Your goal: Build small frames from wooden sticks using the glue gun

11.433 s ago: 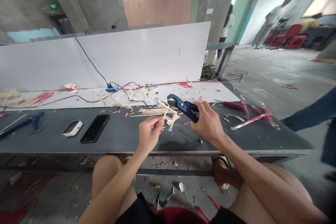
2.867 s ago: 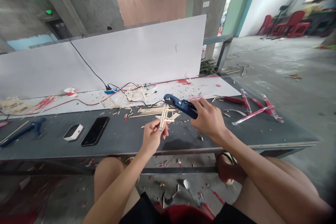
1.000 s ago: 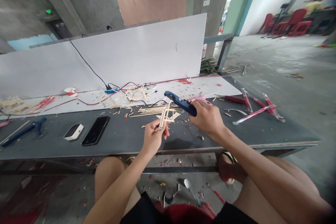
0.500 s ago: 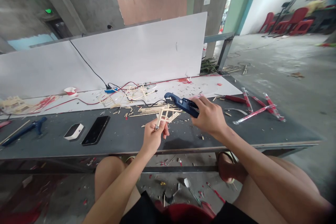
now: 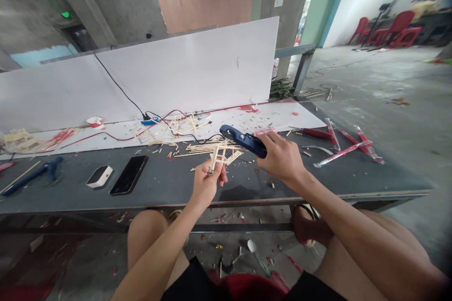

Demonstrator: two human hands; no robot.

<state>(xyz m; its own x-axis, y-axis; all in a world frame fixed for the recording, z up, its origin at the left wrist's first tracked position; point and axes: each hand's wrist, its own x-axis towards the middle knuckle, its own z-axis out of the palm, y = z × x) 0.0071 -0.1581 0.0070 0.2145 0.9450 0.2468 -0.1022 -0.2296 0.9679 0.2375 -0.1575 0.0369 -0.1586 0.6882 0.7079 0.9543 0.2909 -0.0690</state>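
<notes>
My left hand [image 5: 207,179] is closed round a small frame of pale wooden sticks [image 5: 219,154], holding it just above the table. My right hand [image 5: 281,156] grips a dark blue hand tool [image 5: 243,139] with a curved, hooked head and a silver spot like a pivot; its exact kind is unclear. The tool's head hangs above and slightly to the right of the frame, and I cannot tell whether they touch. Loose thin sticks [image 5: 193,150] lie on the table behind my left hand.
A black phone [image 5: 129,175], a small white device [image 5: 99,177] and another dark blue tool [image 5: 31,178] lie left. Red-wrapped sticks [image 5: 341,154] and a red-handled tool [image 5: 317,133] lie right. A black cord runs from the blue socket [image 5: 149,122]. A white board [image 5: 158,75] stands behind.
The blue tool and my right hand have shifted very slightly left. My left hand and the stick frame have stayed nearly still.
</notes>
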